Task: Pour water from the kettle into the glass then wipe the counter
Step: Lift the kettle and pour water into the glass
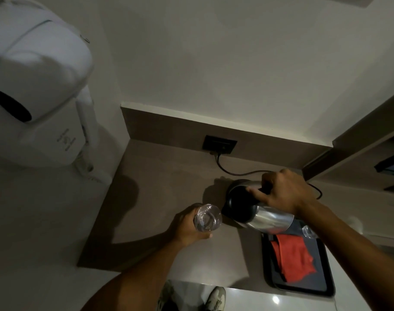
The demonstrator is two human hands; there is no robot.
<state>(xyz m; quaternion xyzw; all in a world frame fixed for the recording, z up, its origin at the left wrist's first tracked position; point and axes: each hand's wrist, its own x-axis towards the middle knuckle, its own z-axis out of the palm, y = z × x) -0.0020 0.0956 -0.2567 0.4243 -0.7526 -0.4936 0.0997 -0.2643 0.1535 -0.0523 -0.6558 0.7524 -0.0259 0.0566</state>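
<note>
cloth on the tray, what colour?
Red. The cloth lies crumpled on the dark tray, clearest in the head view.

1. The left hand (pixel 187 227) reaches forward from a bare forearm, fingers curled in a closed grip around the glass (pixel 207 217), thumb on the near side.
2. The right hand (pixel 281 191) is wrapped in a closed grip on the handle of the tilted kettle (pixel 265 218), thumb stretched forward along the top.
3. Both forearms angle inward, hands near each other but apart.
</note>
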